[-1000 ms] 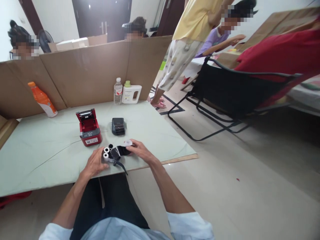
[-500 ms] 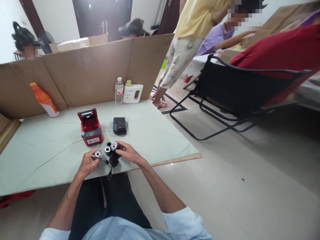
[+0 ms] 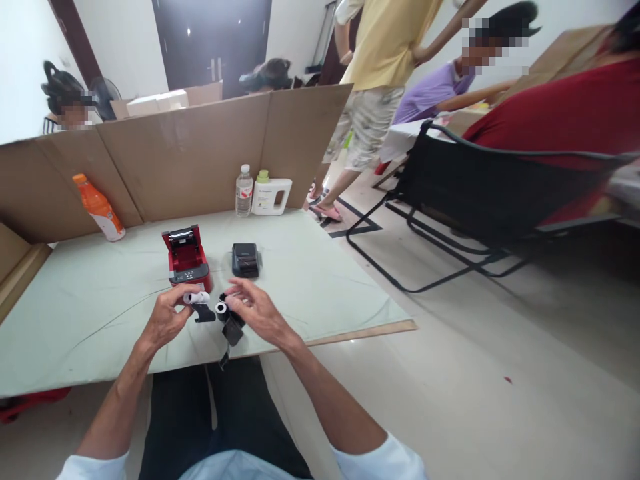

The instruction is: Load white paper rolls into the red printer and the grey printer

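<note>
My left hand (image 3: 167,317) pinches a white paper roll (image 3: 203,297), with a dark loose strip (image 3: 203,312) hanging from it. To its right, my right hand (image 3: 255,308) hovers over or touches a cluster of small rolls, thumb and fingers apart. One white-ended roll (image 3: 221,308) shows beside the thumb; others are partly hidden under the hand. A dark strip (image 3: 232,331) trails from the cluster toward the table's front edge. Just behind my left hand stands a red label printer (image 3: 189,259) with its lid raised. A small black device (image 3: 245,259) lies behind my right hand.
On the pale table (image 3: 120,300), an orange bottle (image 3: 100,208), a clear water bottle (image 3: 244,191) and a white jug (image 3: 271,196) stand by a cardboard partition (image 3: 190,153). Several people are around; a black folding chair (image 3: 480,193) is at right.
My left hand has turned its roll sideways, bringing the dark strip into view. My right fingers have loosened and shifted over the rolls, and the larger pale roll there no longer shows.
</note>
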Tool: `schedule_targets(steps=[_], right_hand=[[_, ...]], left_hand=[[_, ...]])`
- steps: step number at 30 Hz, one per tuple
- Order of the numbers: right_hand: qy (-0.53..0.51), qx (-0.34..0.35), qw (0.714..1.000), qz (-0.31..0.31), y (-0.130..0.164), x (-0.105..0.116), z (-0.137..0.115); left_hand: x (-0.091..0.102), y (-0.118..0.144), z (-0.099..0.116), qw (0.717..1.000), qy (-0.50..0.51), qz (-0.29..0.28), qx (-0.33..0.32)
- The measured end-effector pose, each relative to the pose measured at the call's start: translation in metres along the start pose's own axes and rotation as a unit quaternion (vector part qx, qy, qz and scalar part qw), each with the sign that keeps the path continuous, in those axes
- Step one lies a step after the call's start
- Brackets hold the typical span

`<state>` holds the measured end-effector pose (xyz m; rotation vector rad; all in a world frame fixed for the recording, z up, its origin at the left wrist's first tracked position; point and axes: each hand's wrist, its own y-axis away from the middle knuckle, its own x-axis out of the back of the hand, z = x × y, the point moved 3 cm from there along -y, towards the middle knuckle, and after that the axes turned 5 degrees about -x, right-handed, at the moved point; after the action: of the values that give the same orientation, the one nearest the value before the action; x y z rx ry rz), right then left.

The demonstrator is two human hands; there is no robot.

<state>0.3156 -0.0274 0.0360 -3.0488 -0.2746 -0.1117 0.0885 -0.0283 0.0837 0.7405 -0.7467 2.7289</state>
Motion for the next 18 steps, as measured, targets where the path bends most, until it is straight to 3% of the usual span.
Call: schedule_targets(steps=[4,8,13,18], right_hand=[[-0.144,-0.048,0.984,-0.091,0.008,-0.039,-0.008],[-0.229,-0.059,0.97,-0.062,0.004,-0.06,0.002],[-0.185,-0.059,0.98,-0.043,-0.006,-0.07,0.007],[-0.115,-0.012,0.993,-0.003,-0.034,-0.074,0.001]], left_hand=[[0.004,-0.008,0.007,0.999,0.0,-0.002,-0.051],[0.011,-0.011,0.004,0.995,-0.042,-0.007,-0.091],[0.021,-0.009,-0.013,0.98,-0.167,-0.007,-0.112],[0.034,-0.023,-0.037,0.971,-0.215,0.009,-0.099]])
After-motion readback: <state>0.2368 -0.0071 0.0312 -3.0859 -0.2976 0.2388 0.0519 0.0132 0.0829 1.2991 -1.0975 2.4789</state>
